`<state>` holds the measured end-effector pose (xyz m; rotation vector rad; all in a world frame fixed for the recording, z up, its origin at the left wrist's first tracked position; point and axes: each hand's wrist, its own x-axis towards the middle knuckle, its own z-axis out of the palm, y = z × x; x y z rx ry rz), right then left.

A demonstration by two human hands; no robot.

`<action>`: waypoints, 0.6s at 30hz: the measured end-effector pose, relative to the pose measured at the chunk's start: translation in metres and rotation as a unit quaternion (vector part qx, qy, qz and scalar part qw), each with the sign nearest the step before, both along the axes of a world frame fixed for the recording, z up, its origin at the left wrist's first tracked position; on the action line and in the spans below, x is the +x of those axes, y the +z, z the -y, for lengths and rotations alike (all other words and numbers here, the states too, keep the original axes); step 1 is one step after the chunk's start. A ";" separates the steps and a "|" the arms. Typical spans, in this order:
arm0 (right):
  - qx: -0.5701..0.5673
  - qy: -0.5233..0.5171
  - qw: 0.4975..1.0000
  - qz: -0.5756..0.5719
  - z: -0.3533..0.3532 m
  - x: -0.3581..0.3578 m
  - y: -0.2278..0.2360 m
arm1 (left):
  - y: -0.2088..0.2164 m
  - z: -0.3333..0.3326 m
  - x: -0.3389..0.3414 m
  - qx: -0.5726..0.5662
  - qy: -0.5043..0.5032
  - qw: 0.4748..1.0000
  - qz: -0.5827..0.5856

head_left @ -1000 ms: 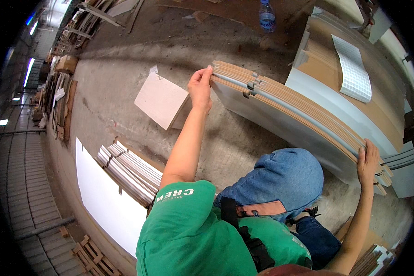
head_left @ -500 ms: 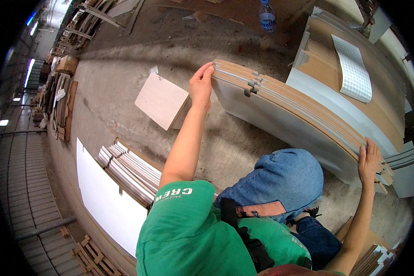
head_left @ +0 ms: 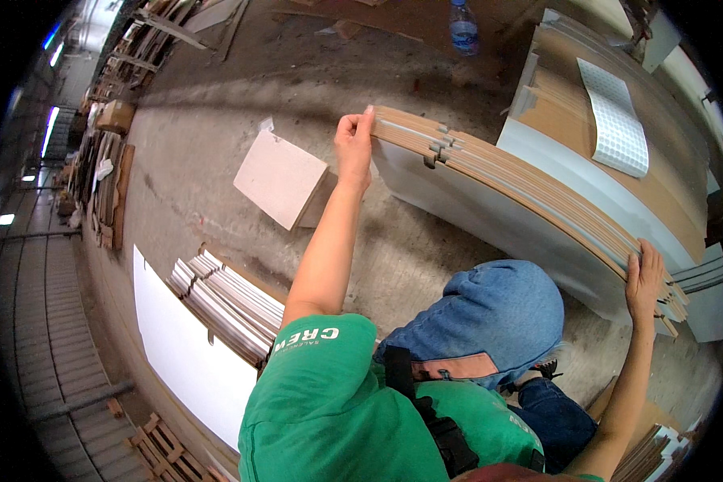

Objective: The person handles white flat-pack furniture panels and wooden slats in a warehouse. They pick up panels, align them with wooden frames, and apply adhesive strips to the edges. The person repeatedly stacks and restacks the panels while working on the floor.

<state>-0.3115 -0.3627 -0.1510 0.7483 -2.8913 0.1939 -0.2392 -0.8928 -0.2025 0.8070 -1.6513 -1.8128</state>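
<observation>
Before me a stack of thin boards (head_left: 498, 205) stands on edge, its brown edges upward and a pale grey face toward me. Notches with a dark slot break the top edge toward its left end. My left hand (head_left: 353, 149) is closed on the stack's far left corner, thumb and curled fingers gripping the end. At the right end, my right hand (head_left: 644, 285) holds the upper corner, its fingers lying along the edge. Some board ends beside it stick out unevenly.
Behind the stack lie large brown and white panels (head_left: 566, 104) with a patterned silver sheet (head_left: 614, 120) on top. A beige block (head_left: 281, 178) rests on the concrete floor. More boards (head_left: 229, 301) stand beside a white panel (head_left: 181, 345) at left. A water bottle (head_left: 463, 30) stands far off.
The fingers of my left hand have curled more at the corner, and the hand has shifted very slightly. My right hand and the stack stay almost in place.
</observation>
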 end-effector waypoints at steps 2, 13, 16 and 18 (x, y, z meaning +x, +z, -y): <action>0.008 -0.003 1.000 -0.005 0.000 0.001 0.000 | 0.002 -0.005 -0.002 -0.033 -0.002 0.999 0.012; 0.023 -0.007 1.000 0.004 -0.002 0.001 0.000 | 0.000 -0.006 -0.001 -0.005 -0.008 1.000 -0.015; 0.025 -0.003 1.000 0.003 -0.002 0.000 0.000 | -0.001 -0.006 -0.001 -0.024 -0.004 0.999 -0.021; 0.024 -0.004 1.000 0.005 -0.003 0.000 0.001 | -0.001 -0.006 -0.001 -0.029 -0.003 0.999 -0.023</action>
